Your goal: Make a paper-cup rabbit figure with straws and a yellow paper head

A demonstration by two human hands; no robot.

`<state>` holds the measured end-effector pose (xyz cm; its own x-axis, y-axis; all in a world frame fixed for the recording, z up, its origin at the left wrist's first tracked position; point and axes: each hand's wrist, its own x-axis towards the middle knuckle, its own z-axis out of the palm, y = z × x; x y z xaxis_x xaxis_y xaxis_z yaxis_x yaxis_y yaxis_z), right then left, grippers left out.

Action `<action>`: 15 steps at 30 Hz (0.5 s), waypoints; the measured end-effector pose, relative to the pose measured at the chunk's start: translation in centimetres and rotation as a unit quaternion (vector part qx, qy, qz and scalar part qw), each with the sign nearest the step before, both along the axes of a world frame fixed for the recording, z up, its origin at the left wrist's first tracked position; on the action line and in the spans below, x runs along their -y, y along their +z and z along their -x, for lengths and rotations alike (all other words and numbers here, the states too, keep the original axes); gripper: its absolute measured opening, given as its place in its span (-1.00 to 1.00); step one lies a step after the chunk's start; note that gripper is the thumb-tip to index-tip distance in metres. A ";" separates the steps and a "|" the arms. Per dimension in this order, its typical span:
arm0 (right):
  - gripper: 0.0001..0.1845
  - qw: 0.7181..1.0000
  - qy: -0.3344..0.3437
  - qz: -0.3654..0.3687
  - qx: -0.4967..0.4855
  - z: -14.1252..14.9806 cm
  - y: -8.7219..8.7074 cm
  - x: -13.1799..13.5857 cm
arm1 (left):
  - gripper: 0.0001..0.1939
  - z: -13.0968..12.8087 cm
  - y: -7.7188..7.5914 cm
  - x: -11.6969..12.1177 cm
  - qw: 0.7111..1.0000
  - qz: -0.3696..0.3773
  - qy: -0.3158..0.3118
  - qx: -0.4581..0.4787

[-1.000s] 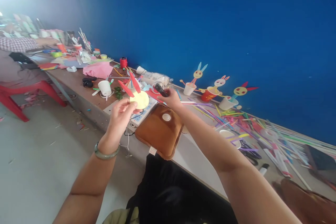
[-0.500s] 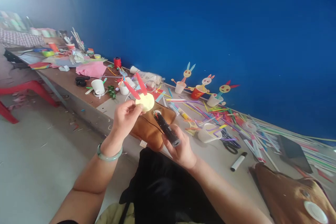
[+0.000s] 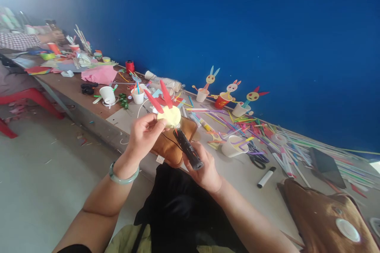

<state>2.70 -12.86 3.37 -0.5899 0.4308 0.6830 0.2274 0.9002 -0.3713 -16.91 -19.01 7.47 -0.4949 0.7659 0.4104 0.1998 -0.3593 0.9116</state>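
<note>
My left hand [image 3: 144, 133] pinches a pale yellow paper disc [image 3: 169, 116] with two red paper ears sticking up from it. My right hand [image 3: 203, 168] is closed around a black pen-shaped tool [image 3: 188, 148] whose tip points up at the lower edge of the disc. Both hands hover above a brown padded cushion [image 3: 169, 142] at the near edge of the long table [image 3: 237, 170]. A green bangle sits on my left wrist.
Three paper-cup bunny figures [image 3: 228, 95] stand against the blue wall. Coloured straws, scissors [image 3: 257, 159], a white marker [image 3: 265, 177] and paper cups litter the table. A second brown cushion [image 3: 326, 217] lies at lower right. Another person's sleeve shows at far left by a red chair.
My right hand pulled back from the far side of the table with the black tool and now holds its tip at the disc. The view shifted right.
</note>
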 end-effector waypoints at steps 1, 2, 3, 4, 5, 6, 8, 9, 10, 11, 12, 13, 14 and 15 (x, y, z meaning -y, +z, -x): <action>-0.89 1.000 0.001 -0.001 -0.001 -0.1 0.0 0.0 | -0.81 -0.1 0.1 0.1 1.000 -0.001 -0.001 -0.003; -0.89 1.000 0.001 -0.002 -0.001 -0.2 -0.1 0.0 | -0.81 -0.3 0.2 0.1 1.000 -0.001 -0.001 -0.006; -0.89 1.000 0.000 -0.002 0.000 -0.2 -0.1 0.0 | -0.81 -0.4 0.3 0.2 1.000 -0.002 -0.001 -0.010; -0.90 1.000 -0.002 -0.002 0.000 -0.3 -0.1 0.0 | -0.81 -0.4 0.4 0.3 1.000 -0.003 -0.002 -0.013; -0.90 1.000 -0.004 -0.001 0.001 -0.4 -0.1 0.0 | -0.81 -0.5 0.4 0.3 1.000 -0.004 -0.004 -0.015; -0.90 1.000 -0.007 -0.001 0.002 -0.4 -0.1 0.1 | -0.81 -0.5 0.4 0.3 1.000 -0.004 -0.005 -0.017; -0.89 1.000 -0.012 0.000 0.002 -0.5 0.0 0.1 | -0.81 -0.6 0.3 0.3 1.000 -0.001 -0.004 -0.019; -0.88 1.000 -0.013 -0.001 0.002 -0.5 0.0 0.1 | -0.80 -0.6 0.2 0.3 1.000 0.000 -0.002 -0.021; -0.88 1.000 -0.015 -0.001 0.001 -0.6 0.1 0.1 | -0.80 -0.6 0.2 0.3 1.000 0.001 0.001 -0.021; -0.88 1.000 -0.017 -0.001 0.001 -0.6 0.1 0.2 | -0.80 -0.6 0.2 0.3 1.000 0.000 0.002 -0.021; -0.88 1.000 -0.018 -0.001 0.002 -0.6 0.1 0.2 | -0.80 -0.7 0.2 0.2 1.000 0.000 0.001 -0.019; -0.89 1.000 -0.019 0.000 0.004 -0.7 0.1 0.2 | -0.81 -0.7 0.2 0.2 1.000 -0.002 -0.001 -0.015; -0.89 1.000 -0.019 0.000 0.007 -0.7 0.1 0.2 | -0.81 -0.8 0.3 0.2 1.000 -0.005 -0.004 -0.011; -0.90 1.000 -0.020 0.001 0.009 -0.7 0.1 0.2 | -0.81 -0.8 0.3 0.2 1.000 -0.007 -0.008 -0.005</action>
<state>3.43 -13.10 3.50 -0.5853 0.4552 0.6710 0.2696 0.8897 -0.3684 -16.10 -19.18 7.78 -0.4782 0.7677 0.4266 0.2039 -0.3754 0.9042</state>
